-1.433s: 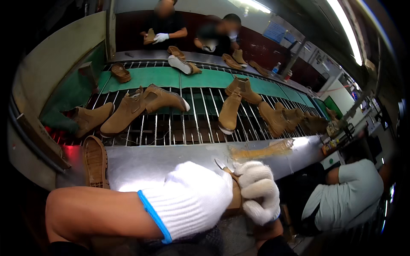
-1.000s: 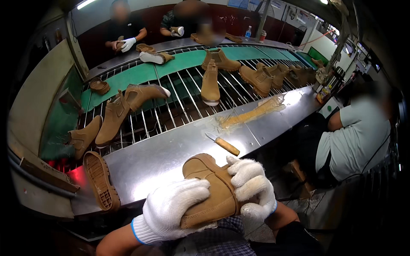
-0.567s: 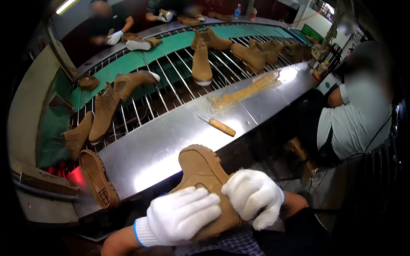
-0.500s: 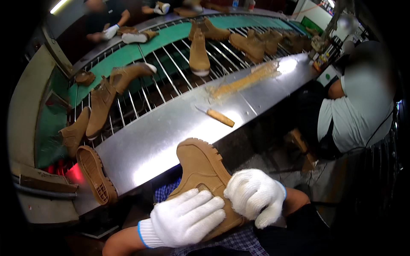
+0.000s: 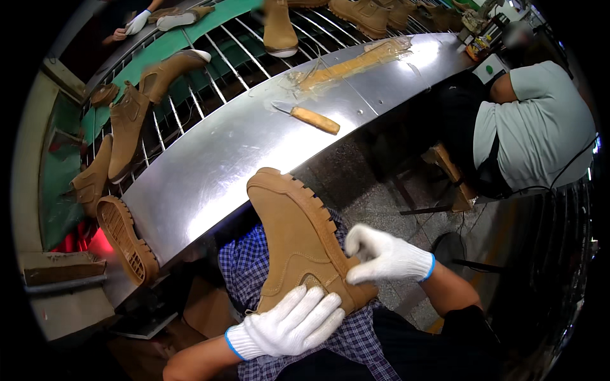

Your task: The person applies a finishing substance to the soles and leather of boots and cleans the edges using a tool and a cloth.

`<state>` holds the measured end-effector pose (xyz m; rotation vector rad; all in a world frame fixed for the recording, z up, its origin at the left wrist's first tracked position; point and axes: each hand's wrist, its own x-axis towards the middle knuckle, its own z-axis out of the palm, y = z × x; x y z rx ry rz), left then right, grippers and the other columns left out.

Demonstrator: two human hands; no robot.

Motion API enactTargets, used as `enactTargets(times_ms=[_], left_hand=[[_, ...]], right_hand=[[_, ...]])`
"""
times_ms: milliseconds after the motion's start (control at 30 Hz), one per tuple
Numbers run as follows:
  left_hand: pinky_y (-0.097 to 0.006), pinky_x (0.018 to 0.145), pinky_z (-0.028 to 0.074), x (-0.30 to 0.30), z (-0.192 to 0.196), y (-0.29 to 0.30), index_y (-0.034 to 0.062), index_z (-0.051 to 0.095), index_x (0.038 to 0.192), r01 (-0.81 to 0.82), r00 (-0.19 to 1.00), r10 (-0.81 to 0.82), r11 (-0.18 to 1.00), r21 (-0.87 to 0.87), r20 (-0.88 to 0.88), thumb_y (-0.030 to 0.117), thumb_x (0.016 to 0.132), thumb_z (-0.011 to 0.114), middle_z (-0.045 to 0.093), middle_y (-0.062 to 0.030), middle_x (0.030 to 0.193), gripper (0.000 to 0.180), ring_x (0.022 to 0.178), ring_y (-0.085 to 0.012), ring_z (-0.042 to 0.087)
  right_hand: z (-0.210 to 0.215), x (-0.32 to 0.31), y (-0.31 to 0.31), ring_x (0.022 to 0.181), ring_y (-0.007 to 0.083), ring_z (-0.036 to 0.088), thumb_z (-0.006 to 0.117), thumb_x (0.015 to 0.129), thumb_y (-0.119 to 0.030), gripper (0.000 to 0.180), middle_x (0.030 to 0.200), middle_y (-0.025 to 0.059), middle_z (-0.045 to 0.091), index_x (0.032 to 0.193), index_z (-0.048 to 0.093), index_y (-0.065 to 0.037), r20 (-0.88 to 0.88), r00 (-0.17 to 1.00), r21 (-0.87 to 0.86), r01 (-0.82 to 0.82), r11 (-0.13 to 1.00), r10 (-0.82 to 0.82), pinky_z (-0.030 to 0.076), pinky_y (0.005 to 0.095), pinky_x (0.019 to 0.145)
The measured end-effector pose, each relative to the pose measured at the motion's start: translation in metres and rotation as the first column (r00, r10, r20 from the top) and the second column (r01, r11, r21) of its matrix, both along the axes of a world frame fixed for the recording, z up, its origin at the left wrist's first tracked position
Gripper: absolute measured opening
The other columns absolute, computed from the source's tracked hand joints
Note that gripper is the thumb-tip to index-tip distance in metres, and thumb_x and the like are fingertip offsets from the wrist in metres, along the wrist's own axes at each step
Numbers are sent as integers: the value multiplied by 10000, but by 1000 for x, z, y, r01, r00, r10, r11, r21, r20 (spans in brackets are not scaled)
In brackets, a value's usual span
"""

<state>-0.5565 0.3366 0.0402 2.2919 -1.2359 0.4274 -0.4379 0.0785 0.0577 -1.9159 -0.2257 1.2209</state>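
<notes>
Both gloved hands grip a tan suede boot [image 5: 298, 241]: left hand [image 5: 289, 324] fingers spread under its heel, right hand [image 5: 384, 256] fingers pinching its lugged sole; a wooden-handled knife [image 5: 308, 117] lies beyond on the steel surface [image 5: 216, 159].

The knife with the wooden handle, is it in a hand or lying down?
Lying down: the knife rests flat on the steel table, no hand near it.
</notes>
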Motion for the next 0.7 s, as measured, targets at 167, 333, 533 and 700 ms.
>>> enactTargets(times_ms=[167,333,533,700], left_hand=[[-419,869,628,-2,-1,1,44,751,1167,49,999,-49,998,44,-1,200,885,730,750,-174,1216,323,1028,-314,752],[-452,943,615,2,4,-2,33,745,1207,69,997,-71,992,104,11,220,915,700,739,-188,1235,350,1086,-322,737],[-491,1013,599,0,-11,-13,-20,739,1216,81,995,-90,985,150,52,268,933,650,731,-232,1242,414,1148,-367,731],[-445,1004,603,1,-1,-6,57,739,1253,72,995,-85,977,202,59,261,978,662,730,-174,1293,351,1146,-323,734]], right_hand=[[-49,8,4,1056,133,655,841,946,-240,471,1191,99,708,1261,635,43,-206,975,195,-42,980,83,565,312,915],[-39,-1,18,1086,141,697,788,997,-233,503,1228,134,758,1354,647,93,-285,952,243,185,952,-113,576,311,961],[-60,-8,21,868,63,574,746,1016,-232,243,952,1,661,1024,654,-7,-163,919,197,386,901,-358,512,252,785],[-56,3,37,735,69,552,678,1066,-360,330,821,-19,592,1009,651,-37,71,921,148,370,917,-383,486,268,651]])
